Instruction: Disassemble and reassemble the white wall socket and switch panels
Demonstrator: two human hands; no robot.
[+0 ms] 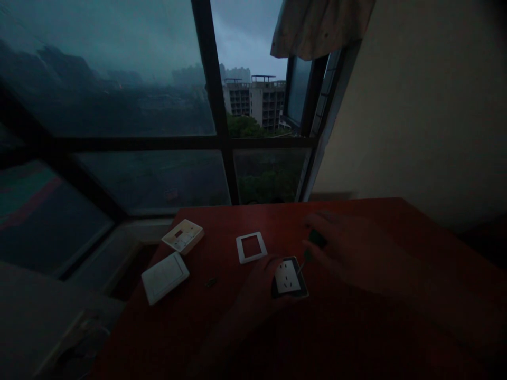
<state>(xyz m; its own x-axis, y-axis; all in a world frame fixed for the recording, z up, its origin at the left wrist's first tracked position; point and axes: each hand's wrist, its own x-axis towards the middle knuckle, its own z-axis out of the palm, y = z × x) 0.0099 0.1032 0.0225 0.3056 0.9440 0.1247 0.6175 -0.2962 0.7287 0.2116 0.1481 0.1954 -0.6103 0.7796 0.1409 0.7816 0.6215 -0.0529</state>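
My left hand is closed around the left side of a wall socket, which has a white slotted face and a dark surround. In my right hand is a screwdriver with a green handle. Its shaft slants down to the right edge of the socket's face, and the tip seems to meet it there. Just behind the socket lies a white square frame with an open middle. Dim light hides much of both hands.
On the red-brown table, a small pile of screws or metal bits lies left of my left hand. Farther left are a white switch plate and an open, shallow white box. A window borders the table's far side, a wall the right.
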